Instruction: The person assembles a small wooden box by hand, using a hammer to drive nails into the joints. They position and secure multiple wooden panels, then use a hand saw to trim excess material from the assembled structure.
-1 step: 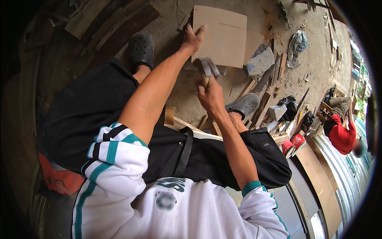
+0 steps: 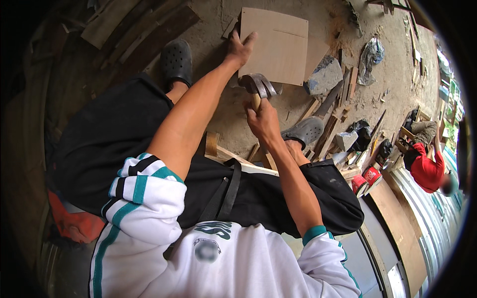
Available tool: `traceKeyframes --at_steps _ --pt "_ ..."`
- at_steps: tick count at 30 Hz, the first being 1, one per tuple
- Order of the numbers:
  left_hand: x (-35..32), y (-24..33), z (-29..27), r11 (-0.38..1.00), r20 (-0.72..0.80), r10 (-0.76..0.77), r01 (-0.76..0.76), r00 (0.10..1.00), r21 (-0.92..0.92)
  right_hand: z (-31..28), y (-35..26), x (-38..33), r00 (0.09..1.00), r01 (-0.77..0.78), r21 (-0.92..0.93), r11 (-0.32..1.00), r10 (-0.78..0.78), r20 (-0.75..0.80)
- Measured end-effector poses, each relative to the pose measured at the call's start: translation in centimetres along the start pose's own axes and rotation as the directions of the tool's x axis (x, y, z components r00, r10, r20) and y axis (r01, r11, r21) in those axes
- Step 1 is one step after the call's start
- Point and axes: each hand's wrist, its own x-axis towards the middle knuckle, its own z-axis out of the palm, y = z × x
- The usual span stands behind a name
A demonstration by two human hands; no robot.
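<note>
A light-brown square wooden panel (image 2: 278, 49) lies at the top middle, with a thin dark line across its upper right part. My left hand (image 2: 240, 48) grips its left edge, thumb on top and the other fingers hidden behind the edge. In my right hand (image 2: 263, 118) is a claw hammer (image 2: 256, 85), held by its pale wooden handle. The hammer's metal head is beside the panel's lower left corner; I cannot tell whether they touch. Another brown sheet (image 2: 316, 53) shows from beneath the panel's right side.
A grey stone block (image 2: 324, 75) sits right of the panel, near a handsaw-like blade (image 2: 332, 94) and wood strips. Planks (image 2: 154, 44) lie at upper left. Red cans (image 2: 371, 175) stand at right. Farther right, a person in a red top (image 2: 427, 169) sits.
The hammer head was smeared by motion and is now sharper, tilted slightly differently. My left hand and the panel have hardly moved.
</note>
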Motion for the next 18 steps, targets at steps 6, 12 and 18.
traceKeyframes --at_steps 6,12,18 --pt "0.6 -1.4 0.0 1.0 0.021 -0.023 0.023 1.0 0.0 -0.9 -2.1 -0.4 0.992 0.077 0.138 0.987 -0.063 -0.105" --pt "0.0 -1.2 0.4 1.0 0.019 -0.01 0.011 1.0 -0.029 1.3 2.2 0.0 1.0 -0.006 0.028 1.0 0.007 -0.024" --pt "0.3 -0.8 0.1 0.999 0.005 -0.019 0.019 1.0 0.027 0.1 0.0 0.6 0.987 0.102 0.089 0.991 -0.09 -0.134"
